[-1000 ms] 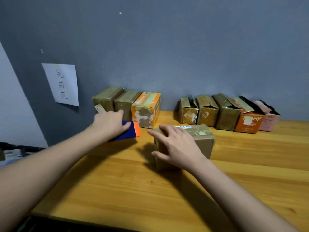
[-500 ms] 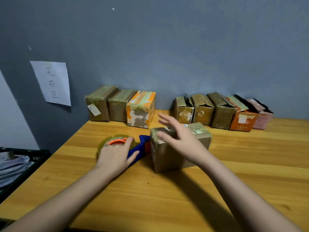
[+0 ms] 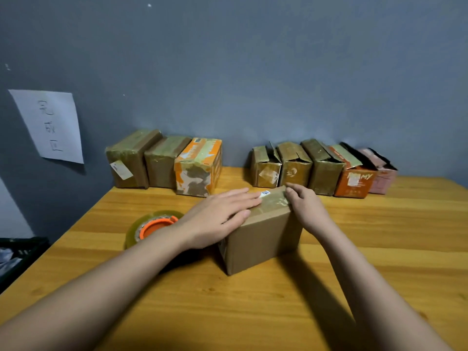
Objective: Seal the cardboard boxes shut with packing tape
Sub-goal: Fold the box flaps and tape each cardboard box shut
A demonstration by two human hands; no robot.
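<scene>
Readable text first: the orange box (image 3: pixel 354 182) in the right-hand row has "MY" on its front, with the letters before it covered by a pale sticker. A paper sign (image 3: pixel 49 125) taped to the grey wall (image 3: pixel 253 72) carries three handwritten characters, too faint for me to read properly. The box (image 3: pixel 263 234) being worked on sits mid-table (image 3: pixel 379 274), a small blue-and-white label at its top far edge.

Left hand (image 3: pixel 217 219) lies flat on the box's top, fingers straight and pressing down. Right hand (image 3: pixel 304 206) is at the top right edge with fingers curled over it, looks like it's gripping the edge, though the fingertips are hidden.

The tape (image 3: pixel 152 228) with its orange core lies just left of the box, partly covered by the left forearm.

Back wall: three closed boxes on the left (image 3: pixel 164 163), five on the right (image 3: pixel 321 168), several of those with flaps sticking up. Can't see what's inside any of them. A dark crate (image 3: pixel 20 252) is cut off at the left edge.
</scene>
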